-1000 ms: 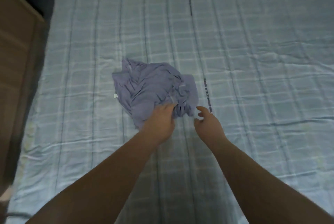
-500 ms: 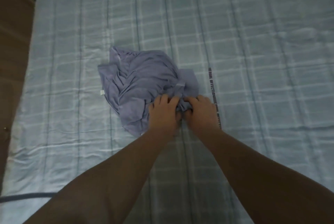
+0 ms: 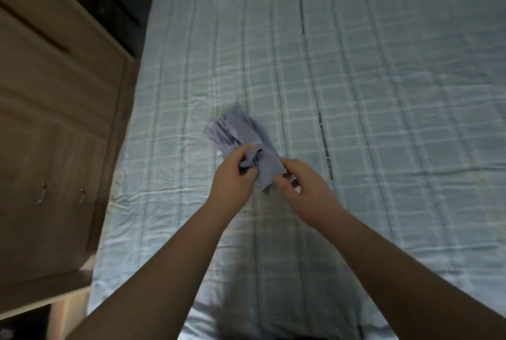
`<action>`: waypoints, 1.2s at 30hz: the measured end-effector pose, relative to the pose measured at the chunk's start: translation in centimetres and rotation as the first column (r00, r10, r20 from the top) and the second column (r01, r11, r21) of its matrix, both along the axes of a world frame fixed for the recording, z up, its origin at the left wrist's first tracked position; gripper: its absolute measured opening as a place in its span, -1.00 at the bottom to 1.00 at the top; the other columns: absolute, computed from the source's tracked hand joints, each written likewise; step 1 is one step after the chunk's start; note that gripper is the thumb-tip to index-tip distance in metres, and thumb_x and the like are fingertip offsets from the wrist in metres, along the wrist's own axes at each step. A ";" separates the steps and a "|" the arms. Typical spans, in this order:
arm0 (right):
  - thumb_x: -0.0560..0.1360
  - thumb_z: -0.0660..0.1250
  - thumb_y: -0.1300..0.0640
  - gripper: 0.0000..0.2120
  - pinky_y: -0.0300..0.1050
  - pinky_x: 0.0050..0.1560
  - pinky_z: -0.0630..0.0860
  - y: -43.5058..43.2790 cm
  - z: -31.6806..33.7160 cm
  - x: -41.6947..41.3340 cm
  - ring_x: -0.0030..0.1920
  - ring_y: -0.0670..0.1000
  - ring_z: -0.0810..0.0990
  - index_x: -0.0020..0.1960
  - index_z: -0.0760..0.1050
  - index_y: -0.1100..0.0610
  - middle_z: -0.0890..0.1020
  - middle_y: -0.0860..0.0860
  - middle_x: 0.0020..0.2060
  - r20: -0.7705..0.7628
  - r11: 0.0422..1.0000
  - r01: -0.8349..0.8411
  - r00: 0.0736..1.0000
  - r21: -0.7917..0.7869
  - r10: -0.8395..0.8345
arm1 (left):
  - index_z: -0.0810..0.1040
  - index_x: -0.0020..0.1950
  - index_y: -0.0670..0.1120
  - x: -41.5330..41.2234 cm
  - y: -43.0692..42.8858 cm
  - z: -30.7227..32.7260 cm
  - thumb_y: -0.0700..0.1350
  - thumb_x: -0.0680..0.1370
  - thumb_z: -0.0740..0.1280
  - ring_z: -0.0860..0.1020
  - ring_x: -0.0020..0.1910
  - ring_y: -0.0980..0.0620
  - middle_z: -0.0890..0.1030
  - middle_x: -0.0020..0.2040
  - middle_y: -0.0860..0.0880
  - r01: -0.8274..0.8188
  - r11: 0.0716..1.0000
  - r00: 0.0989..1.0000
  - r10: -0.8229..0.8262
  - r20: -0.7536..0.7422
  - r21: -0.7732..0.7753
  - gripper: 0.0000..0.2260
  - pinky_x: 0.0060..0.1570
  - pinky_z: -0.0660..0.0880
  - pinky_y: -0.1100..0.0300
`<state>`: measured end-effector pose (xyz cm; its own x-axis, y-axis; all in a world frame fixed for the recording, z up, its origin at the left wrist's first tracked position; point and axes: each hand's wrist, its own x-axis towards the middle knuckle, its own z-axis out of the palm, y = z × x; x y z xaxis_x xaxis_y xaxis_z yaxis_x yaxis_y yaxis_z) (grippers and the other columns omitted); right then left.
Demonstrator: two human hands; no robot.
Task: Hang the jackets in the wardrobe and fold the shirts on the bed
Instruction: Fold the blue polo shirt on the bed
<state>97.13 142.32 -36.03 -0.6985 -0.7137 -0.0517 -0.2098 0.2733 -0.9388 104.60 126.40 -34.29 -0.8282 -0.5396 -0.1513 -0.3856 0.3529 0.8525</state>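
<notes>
Both forearms come in bare from the near edge and converge toward the middle of the bed (image 3: 383, 93). Left arm runs up from near-left, right arm from near-right, wrists angled inward.

Left hand (image 3: 234, 175): fist-like, fingers (image 3: 242, 151) curled over and clamped on a bunched fold of the shirt (image 3: 246, 142). Knuckles face the camera, cloth shows between thumb and fingers.

Right hand (image 3: 304, 186): just right of the left hand and slightly nearer, not touching it. Thumb and fingertips pinch the near-right edge of the shirt, palm turned left. Grip is partly motion-blurred, but cloth sits between the digits.

Shirt: blue-purple, crumpled into a narrow bundle, running from the hands away to the far-left. Near end is gathered in both hands; far end fans out above the bed sheet. Can't tell if the far end touches the sheet or hangs clear. Small white tag (image 3: 219, 152) visible at its left edge, just beside the left hand.

Bed covered by a pale blue check sheet, wrinkled. A dark printed strip (image 3: 325, 147) on the sheet lies right of the shirt, apart from it, near the right hand.

Wooden wardrobe (image 3: 54, 120) stands along the left side of the bed, two metal handles (image 3: 41, 194) low on its doors. Well apart from the shirt.
</notes>
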 end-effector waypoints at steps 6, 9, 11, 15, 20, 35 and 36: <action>0.60 0.19 0.22 -0.61 -0.24 0.04 0.43 3.2 4.0 7.0 0.01 -0.20 0.51 0.32 0.48 -0.13 0.55 -0.24 0.11 -0.089 0.997 -0.072 0.993 0.038 0.075 | 0.53 0.16 0.21 8.0 -1.3 8.5 -0.18 0.61 0.24 0.65 -0.11 0.07 0.68 -0.13 0.09 -0.076 0.973 0.997 0.081 -0.016 0.217 -0.72 -0.13 0.59 0.22; 0.39 0.05 0.29 -0.40 -0.50 -0.12 0.38 3.7 7.6 11.7 -0.05 -0.36 0.49 0.18 0.43 -0.34 0.51 -0.51 0.02 -0.171 0.995 -0.094 0.980 0.034 0.098 | 0.55 0.12 -0.05 13.3 -1.0 11.9 -0.14 0.61 0.25 0.60 -0.20 0.03 0.63 -0.26 0.09 -0.046 0.958 0.996 0.067 -0.065 0.282 -0.86 -0.18 0.59 0.06; 0.32 -0.05 0.14 -0.46 -0.55 -0.16 0.38 4.1 10.1 15.3 -0.04 -0.47 0.48 0.12 0.43 -0.31 0.48 -0.60 -0.03 -0.171 0.992 -0.124 0.977 0.020 0.125 | 0.52 0.07 -0.14 16.9 -0.1 14.2 -0.14 0.60 0.24 0.58 -0.33 0.11 0.60 -0.33 0.10 -0.040 0.950 0.990 0.080 -0.116 0.308 -0.87 -0.32 0.52 0.16; 0.27 -0.04 -0.15 -0.53 -0.60 -0.17 0.37 5.4 12.6 22.2 -0.03 -0.48 0.49 0.10 0.42 -0.35 0.50 -0.60 -0.10 -0.123 0.991 -0.122 0.984 0.061 0.129 | 0.57 0.07 -0.06 22.7 1.2 19.3 -0.14 0.59 0.24 0.42 -0.44 0.03 0.49 -0.40 0.02 -0.008 0.944 0.969 0.089 -0.230 0.331 -0.86 -0.39 0.33 0.17; 0.25 0.08 -0.33 -0.41 -0.23 -0.08 0.43 6.2 14.1 28.4 -0.04 -0.07 0.56 0.22 0.43 -0.16 0.55 -0.20 -0.06 -0.153 0.954 -0.172 0.965 0.246 0.214 | 0.29 0.27 -0.28 27.8 2.7 25.2 -0.18 0.61 0.23 0.48 -0.45 0.02 0.53 -0.38 0.03 0.050 0.948 0.954 0.048 -0.296 0.314 -0.71 -0.48 0.37 0.23; 0.58 0.31 0.12 -0.87 -0.11 -0.12 0.61 4.8 21.9 32.3 -0.04 0.02 0.69 0.08 0.58 -0.03 0.71 -0.01 -0.03 0.282 0.966 -0.152 0.936 -0.210 0.209 | 0.61 0.00 0.04 37.8 1.5 35.4 -0.25 0.48 0.31 0.68 -0.16 0.01 0.70 -0.16 0.00 -0.094 0.968 0.929 0.169 -0.328 0.232 -0.77 -0.25 0.58 0.19; 0.59 0.30 0.11 -0.89 -0.09 -0.12 0.59 5.1 23.0 31.7 -0.07 0.02 0.67 0.00 0.60 -0.03 0.71 0.01 -0.08 0.266 0.965 -0.095 0.951 -0.243 0.160 | 0.62 -0.04 0.00 38.4 1.0 35.9 -0.27 0.47 0.30 0.66 -0.21 0.06 0.68 -0.21 0.02 -0.118 0.978 0.934 0.169 -0.314 0.174 -0.79 -0.31 0.55 0.25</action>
<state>128.79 147.37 -13.03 -0.5810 -0.8117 -0.0602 0.0519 0.0368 -0.9980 143.03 127.43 1.59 -0.7607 -0.6486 0.0250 -0.1153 0.1729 0.9782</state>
